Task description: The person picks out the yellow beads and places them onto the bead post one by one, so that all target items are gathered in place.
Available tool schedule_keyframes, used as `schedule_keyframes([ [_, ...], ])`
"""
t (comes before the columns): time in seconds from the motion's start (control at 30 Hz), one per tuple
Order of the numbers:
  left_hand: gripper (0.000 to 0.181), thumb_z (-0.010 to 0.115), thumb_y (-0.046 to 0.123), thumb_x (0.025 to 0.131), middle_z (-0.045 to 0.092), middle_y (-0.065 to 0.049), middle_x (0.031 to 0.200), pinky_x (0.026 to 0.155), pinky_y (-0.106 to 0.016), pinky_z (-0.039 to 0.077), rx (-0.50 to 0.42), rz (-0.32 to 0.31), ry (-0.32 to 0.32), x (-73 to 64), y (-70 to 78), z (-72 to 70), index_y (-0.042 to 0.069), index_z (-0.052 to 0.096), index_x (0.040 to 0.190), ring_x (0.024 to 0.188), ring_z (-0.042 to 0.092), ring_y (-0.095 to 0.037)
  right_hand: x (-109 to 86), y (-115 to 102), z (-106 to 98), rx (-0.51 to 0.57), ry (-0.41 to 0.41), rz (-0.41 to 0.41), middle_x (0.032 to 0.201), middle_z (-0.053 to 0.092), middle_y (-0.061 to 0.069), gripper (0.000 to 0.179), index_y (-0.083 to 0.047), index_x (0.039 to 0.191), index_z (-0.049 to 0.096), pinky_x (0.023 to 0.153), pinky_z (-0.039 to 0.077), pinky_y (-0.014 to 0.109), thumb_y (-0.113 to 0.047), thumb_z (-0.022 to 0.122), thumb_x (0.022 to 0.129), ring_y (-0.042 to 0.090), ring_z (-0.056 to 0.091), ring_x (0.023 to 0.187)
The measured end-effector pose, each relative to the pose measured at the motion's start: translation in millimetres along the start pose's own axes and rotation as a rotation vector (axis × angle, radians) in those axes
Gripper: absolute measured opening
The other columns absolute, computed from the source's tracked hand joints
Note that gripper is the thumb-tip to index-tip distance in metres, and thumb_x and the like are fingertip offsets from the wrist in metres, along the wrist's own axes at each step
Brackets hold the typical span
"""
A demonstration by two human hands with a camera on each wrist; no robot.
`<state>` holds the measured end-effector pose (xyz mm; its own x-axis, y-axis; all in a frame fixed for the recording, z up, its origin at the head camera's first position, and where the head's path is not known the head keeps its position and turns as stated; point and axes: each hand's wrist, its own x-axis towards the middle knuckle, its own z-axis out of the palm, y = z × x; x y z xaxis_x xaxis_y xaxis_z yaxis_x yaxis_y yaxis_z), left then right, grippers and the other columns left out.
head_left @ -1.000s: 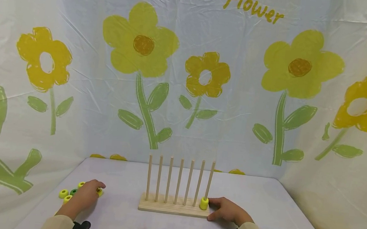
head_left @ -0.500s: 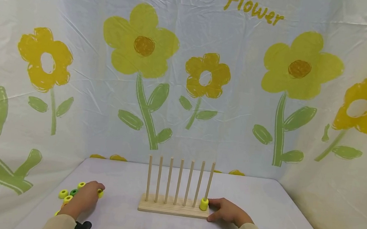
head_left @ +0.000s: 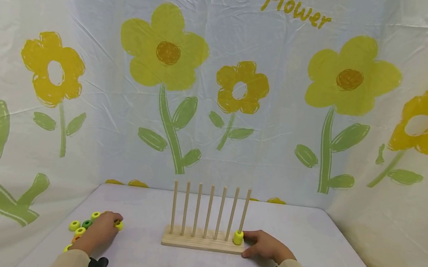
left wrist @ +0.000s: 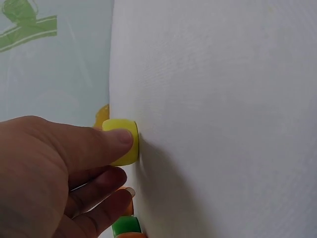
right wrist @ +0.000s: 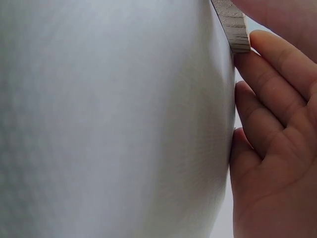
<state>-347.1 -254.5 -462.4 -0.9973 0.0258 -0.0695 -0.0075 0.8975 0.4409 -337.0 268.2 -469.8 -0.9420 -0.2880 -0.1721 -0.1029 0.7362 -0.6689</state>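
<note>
In the left wrist view, my left hand point(left wrist: 54, 168) pinches a yellow bead point(left wrist: 121, 144), its thumb lying over the bead's side and its other fingers below. The same hand point(head_left: 101, 231) is low over the table's left part, among several loose beads. At the right end of a wooden peg rack point(head_left: 199, 244), my right hand point(head_left: 265, 246) holds the base between thumb and fingers. Several upright pegs stand in the rack. Yellow beads point(head_left: 238, 237) sit at the foot of the rightmost peg; the other pegs are bare.
Loose beads lie left of and behind the left hand: yellow point(head_left: 74, 225), green point(head_left: 87, 223) and orange point(head_left: 76, 238). A white cloth covers the table point(head_left: 140, 212). Behind it hangs a flower-print curtain point(head_left: 281, 157).
My left hand has shifted slightly to the right with the yellow bead at its fingertips, so more loose beads show beside the wrist. The right hand and the rack stay where they were.
</note>
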Motion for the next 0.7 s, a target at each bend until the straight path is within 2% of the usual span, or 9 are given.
schedule_keyframes([
  [0.13,0.033,0.064,0.002,0.087,0.06,-0.018,0.118,0.096,-0.057,0.046,-0.033,-0.004,0.018,-2.1,1.6,-1.5,-0.004,0.063,0.119,0.113,0.055,-0.038,-0.5,-1,0,0.006,-0.001,0.008,0.139,0.055,0.017,0.074,-0.006,0.133,0.059,0.108,0.027,0.067,-0.027,0.087,0.068,0.043,0.042,0.134],
  [0.33,0.035,0.07,0.01,0.086,0.063,-0.009,0.104,0.083,-0.042,0.053,-0.097,0.045,0.061,-0.1,3.2,-3.1,-0.001,0.064,0.119,0.092,0.058,-0.021,-0.8,-3,-1,0.006,0.006,0.019,0.138,0.056,0.016,0.073,-0.006,0.132,0.06,0.109,0.028,0.066,-0.026,0.087,0.068,0.042,0.043,0.133],
  [0.6,0.04,0.073,0.015,0.085,0.065,-0.011,0.111,0.077,-0.037,0.056,-0.235,0.046,0.075,-2.0,12.3,-6.2,0.001,0.064,0.122,0.099,0.06,-0.023,-1.9,-3,-1,0.013,0.003,-0.002,0.138,0.056,0.019,0.071,-0.004,0.132,0.059,0.109,0.028,0.066,-0.021,0.086,0.069,0.042,0.044,0.133],
  [0.7,0.042,0.073,0.015,0.086,0.065,-0.012,0.116,0.08,-0.037,0.057,-0.272,0.035,0.072,-1.8,17.7,-7.9,0.002,0.063,0.124,0.103,0.061,-0.026,-2.4,-4,0,0.013,0.005,-0.013,0.138,0.056,0.019,0.071,-0.004,0.132,0.06,0.108,0.028,0.066,-0.021,0.086,0.069,0.043,0.044,0.133],
])
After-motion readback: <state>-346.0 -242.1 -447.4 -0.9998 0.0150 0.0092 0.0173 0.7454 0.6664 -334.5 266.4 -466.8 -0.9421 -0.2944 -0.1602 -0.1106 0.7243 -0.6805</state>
